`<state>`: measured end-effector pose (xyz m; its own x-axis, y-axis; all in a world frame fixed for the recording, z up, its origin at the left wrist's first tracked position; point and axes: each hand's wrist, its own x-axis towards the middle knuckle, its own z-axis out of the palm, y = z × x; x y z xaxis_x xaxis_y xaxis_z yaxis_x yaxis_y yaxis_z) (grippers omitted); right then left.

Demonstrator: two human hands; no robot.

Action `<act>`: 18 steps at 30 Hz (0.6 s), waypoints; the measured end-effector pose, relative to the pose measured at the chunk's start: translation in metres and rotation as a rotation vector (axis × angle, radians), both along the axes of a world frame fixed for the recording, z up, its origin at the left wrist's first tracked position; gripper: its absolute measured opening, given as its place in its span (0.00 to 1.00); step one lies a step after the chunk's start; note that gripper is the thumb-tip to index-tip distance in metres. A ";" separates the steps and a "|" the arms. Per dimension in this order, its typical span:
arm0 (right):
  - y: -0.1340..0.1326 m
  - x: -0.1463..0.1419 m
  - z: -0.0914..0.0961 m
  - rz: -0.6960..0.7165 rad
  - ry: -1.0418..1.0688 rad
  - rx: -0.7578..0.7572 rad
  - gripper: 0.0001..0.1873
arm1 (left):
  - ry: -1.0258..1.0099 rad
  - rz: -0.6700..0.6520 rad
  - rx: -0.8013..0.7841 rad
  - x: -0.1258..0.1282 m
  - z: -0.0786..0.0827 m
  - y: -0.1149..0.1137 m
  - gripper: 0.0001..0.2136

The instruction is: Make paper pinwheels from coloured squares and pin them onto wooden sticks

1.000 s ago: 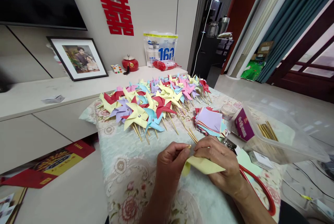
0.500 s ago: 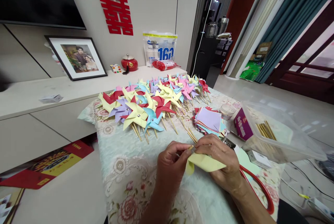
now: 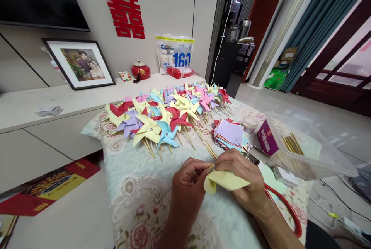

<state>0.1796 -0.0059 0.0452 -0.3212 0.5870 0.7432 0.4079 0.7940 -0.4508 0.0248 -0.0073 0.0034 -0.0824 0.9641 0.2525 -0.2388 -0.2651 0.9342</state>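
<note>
A pale yellow paper pinwheel [image 3: 230, 179], its blades curled, is held between both hands above the tablecloth. My right hand [image 3: 242, 175] is closed on the paper from the right side. The fingers of my left hand [image 3: 191, 181] pinch at the pinwheel's centre, where a bit of wooden stick and something small and shiny show at the fingertips. Most of that stick is hidden by the hands. Red scissors handles [image 3: 285, 206] lie partly beneath my right forearm.
Finished pinwheels [image 3: 168, 117] in several colours cover the far side of the table. Behind my right hand lies a stack of coloured paper squares [image 3: 230, 133]. A clear plastic bin [image 3: 315, 164] holding wooden sticks [image 3: 292, 144] and a small white box [image 3: 285, 176] stand at right.
Both hands stay nearly in place on the yellow pinwheel, with small finger movements at its centre. The lower curled blade has turned a little. The whole view has shifted slightly.
</note>
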 end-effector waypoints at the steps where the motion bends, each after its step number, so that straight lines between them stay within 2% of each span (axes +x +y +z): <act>1: 0.000 0.000 0.000 0.001 0.001 -0.003 0.13 | 0.004 -0.003 0.002 0.000 0.000 0.000 0.03; 9: 0.000 0.000 0.000 -0.007 0.001 -0.007 0.12 | 0.064 0.019 0.059 -0.001 -0.002 -0.001 0.04; 18: -0.003 -0.001 0.003 -0.026 -0.005 0.021 0.10 | 0.286 0.100 0.236 -0.009 0.008 -0.006 0.10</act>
<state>0.1786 -0.0087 0.0477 -0.3098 0.5795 0.7538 0.4304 0.7924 -0.4323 0.0160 -0.0134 0.0114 -0.0671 0.8675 0.4930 0.0604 -0.4897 0.8698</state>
